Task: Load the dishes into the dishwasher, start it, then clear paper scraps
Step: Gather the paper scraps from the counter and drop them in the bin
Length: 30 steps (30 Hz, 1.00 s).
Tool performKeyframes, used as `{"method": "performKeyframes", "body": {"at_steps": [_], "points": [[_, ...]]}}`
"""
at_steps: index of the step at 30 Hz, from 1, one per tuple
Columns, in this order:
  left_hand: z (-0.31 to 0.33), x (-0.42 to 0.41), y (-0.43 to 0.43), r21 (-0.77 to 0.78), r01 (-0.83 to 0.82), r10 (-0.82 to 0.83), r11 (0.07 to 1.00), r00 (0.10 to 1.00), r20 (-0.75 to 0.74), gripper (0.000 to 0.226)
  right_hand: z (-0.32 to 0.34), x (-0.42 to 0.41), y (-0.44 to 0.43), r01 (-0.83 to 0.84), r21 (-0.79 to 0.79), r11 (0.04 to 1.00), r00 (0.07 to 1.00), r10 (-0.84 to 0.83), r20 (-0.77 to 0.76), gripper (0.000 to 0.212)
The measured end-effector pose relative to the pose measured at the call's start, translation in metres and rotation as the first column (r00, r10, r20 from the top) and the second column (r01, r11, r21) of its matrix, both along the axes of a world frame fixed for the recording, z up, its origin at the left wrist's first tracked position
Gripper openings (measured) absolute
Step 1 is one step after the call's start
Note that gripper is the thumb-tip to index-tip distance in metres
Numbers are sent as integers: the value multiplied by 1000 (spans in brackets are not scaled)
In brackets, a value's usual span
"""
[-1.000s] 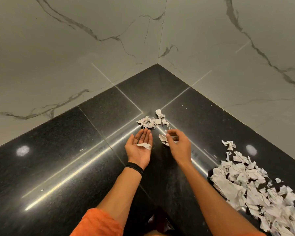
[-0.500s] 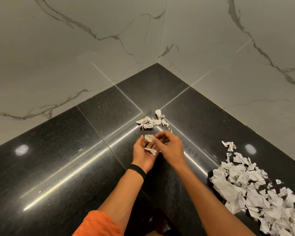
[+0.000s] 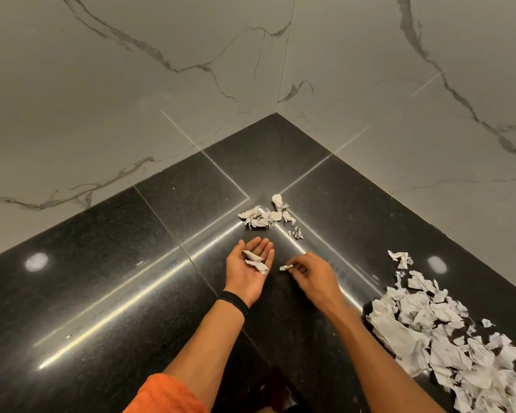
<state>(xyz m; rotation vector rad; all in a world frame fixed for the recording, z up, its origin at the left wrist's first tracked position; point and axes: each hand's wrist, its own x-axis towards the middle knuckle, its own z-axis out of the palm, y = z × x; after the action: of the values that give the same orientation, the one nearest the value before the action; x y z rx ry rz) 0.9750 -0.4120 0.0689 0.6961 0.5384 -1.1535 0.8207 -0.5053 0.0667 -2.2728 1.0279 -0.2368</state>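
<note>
My left hand (image 3: 248, 269) lies palm up over the black counter, cupping a couple of torn white paper scraps (image 3: 255, 260). My right hand (image 3: 310, 272) hovers just to its right, fingertips pinched on one small scrap (image 3: 286, 267). A small cluster of scraps (image 3: 265, 216) lies on the counter just beyond both hands, near the inner corner. A much larger pile of scraps (image 3: 447, 332) spreads along the counter at the lower right.
The glossy black counter (image 3: 116, 293) forms an L-shaped corner against grey marble walls (image 3: 131, 84). A black band circles my left wrist (image 3: 234, 302), and an orange sleeve (image 3: 164, 394) shows at the bottom.
My right hand dropped a scrap into the left palm, then drew back to the right and now pinches another small scrap. The left palm has opened flat again.
</note>
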Motion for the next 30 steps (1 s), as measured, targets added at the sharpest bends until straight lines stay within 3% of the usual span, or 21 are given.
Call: {"method": "performKeyframes", "body": {"at_steps": [2,4,9,11,13,15,18,21,23,26,28,30], "points": [[-1,-1,1,18,12,-12,1000,1000,16,41,10,3,7,165,83,983,973,-176,149,13],[-2,-4,-2,41,45,-46,998,999,19,42,24,12,12,222,143,965,916,-256,309,14],[7,-14,-13,14,92,-92,996,996,-17,48,46,41,12,-34,282,959,948,-58,312,19],[9,-11,-13,4,70,-70,998,997,-27,42,47,45,-4,30,352,936,925,-159,345,18],[9,-7,-10,8,61,-61,998,998,-28,37,40,44,-25,178,247,952,917,-252,310,17],[9,-4,-9,19,61,-61,998,998,-28,37,30,42,-44,233,64,970,953,-241,182,23],[9,-2,-11,38,53,-52,998,998,-30,39,11,42,-58,130,-57,990,991,-132,-25,28],[7,-1,-13,47,53,-52,998,998,-16,41,3,42,-57,106,-107,989,992,-112,-50,17],[7,-1,-13,53,60,-60,997,998,4,42,2,40,-53,206,-60,977,978,-203,45,16],[6,-3,-16,54,69,-71,996,997,28,43,19,41,-36,289,153,945,915,-320,246,22],[5,-6,-19,30,72,-73,997,997,21,43,38,45,-19,161,281,946,903,-256,344,22],[5,-9,-23,-19,86,-86,996,996,0,47,51,47,-1,5,309,951,927,-120,356,19]]}}
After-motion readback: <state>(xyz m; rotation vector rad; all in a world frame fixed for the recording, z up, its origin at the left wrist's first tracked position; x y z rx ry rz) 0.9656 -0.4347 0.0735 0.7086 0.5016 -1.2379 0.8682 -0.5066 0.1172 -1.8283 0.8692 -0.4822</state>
